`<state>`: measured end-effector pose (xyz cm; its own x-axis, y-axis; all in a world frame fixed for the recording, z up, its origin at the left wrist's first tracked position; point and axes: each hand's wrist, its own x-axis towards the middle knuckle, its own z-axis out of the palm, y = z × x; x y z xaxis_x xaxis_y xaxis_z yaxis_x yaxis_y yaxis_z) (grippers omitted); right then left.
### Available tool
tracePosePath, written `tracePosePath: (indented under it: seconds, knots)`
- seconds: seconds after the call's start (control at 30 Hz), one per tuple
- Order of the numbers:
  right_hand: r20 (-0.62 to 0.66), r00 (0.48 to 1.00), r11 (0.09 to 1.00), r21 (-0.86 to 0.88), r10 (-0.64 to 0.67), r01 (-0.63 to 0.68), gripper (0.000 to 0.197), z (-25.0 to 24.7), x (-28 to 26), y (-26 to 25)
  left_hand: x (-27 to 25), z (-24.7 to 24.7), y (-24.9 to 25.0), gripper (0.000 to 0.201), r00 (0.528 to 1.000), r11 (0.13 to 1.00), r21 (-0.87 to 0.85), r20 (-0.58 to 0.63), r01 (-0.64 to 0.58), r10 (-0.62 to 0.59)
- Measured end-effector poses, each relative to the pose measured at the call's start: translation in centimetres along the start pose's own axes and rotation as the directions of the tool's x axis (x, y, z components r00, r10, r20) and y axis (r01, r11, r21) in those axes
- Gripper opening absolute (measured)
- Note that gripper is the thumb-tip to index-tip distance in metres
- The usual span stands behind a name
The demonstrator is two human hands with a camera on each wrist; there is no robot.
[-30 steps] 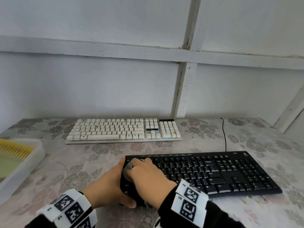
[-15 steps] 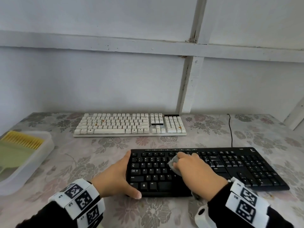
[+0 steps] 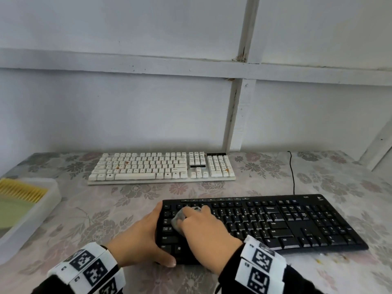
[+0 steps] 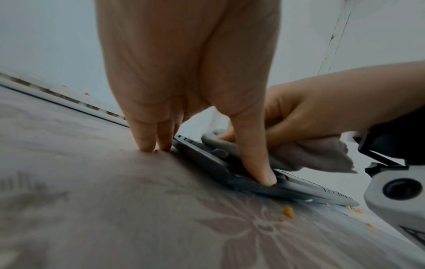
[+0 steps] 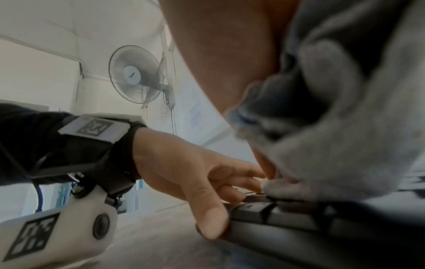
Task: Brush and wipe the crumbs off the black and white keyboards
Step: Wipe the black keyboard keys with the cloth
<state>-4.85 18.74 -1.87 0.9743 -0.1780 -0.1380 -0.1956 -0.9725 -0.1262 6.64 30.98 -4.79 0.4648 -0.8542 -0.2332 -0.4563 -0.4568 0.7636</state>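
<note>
The black keyboard (image 3: pixel 297 225) lies near the table's front edge. My left hand (image 3: pixel 142 238) braces its left end: straight fingers stand on the table beside it and the thumb (image 4: pixel 260 163) presses its front corner. My right hand (image 3: pixel 203 230) grips a crumpled grey cloth (image 3: pixel 177 219) and presses it on the keys at the left end. The same cloth (image 5: pixel 356 127) fills the right wrist view above the keys. Behind, the white keyboard (image 3: pixel 161 166) carries orange crumbs (image 3: pixel 127 162).
A translucent tray (image 3: pixel 51 194) at the left edge holds a yellow-bristled brush (image 3: pixel 19 193). The black cable (image 3: pixel 293 172) runs back toward the wall. Orange crumbs (image 4: pixel 287 212) lie on the flowered tablecloth along the black keyboard's front edge.
My right hand swept the cloth from the keyboard's left end toward its middle, then back to the left end. The left hand has stayed on the keyboard's left end.
</note>
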Motion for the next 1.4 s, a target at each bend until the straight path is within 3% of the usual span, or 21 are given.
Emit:
tracePosePath:
  seconds: [0.1,0.3,0.47,0.6,0.7,1.07,1.17,1.3,1.4]
  knots:
    - [-0.060,0.998,0.999,0.029,0.025,-0.023,0.020,0.5,-1.1,2.8,0.0,0.2,-0.4,0.103,1.000,1.000,0.000,0.000,-0.002,0.002]
    - [-0.079,0.986,0.989,0.009,0.148,-0.148,0.024,0.5,-3.4,7.4,0.0,0.2,-0.2,0.101,1.000,1.000,-0.005,0.010,-0.008,0.008]
    - [-0.010,0.961,0.960,-0.045,0.278,-0.278,0.029,-0.8,-4.3,10.5,-0.1,0.2,-0.2,0.102,1.000,1.000,-0.017,0.014,-0.002,0.002]
    - [-0.022,0.974,0.972,-0.065,0.225,-0.226,0.033,-1.6,-4.1,9.6,-0.2,0.1,0.0,0.098,1.000,0.999,-0.033,0.013,-0.001,0.002]
    - [-0.010,0.988,0.983,-0.095,0.154,-0.154,0.044,-0.7,-4.4,8.7,-0.1,0.2,-0.2,0.107,1.000,1.000,-0.027,0.013,-0.001,0.001]
    - [-0.006,0.915,0.908,-0.117,0.404,-0.402,0.044,-1.5,-8.5,15.0,0.0,0.2,-0.6,0.105,1.000,0.997,-0.078,0.023,0.003,-0.001]
    - [-0.058,0.932,0.929,-0.082,0.358,-0.362,0.035,-2.0,-7.7,14.4,0.0,0.2,-0.5,0.099,1.000,0.997,-0.079,0.024,0.015,-0.014]
    - [-0.053,0.980,0.981,-0.029,0.193,-0.194,0.044,-1.4,-6.3,11.4,0.1,0.2,-0.4,0.098,0.999,0.996,-0.089,0.030,0.025,-0.022]
    - [-0.018,0.983,0.981,-0.075,0.180,-0.181,0.047,-0.7,-6.7,11.1,0.1,0.2,-0.3,0.096,0.999,0.994,-0.107,0.027,0.031,-0.029]
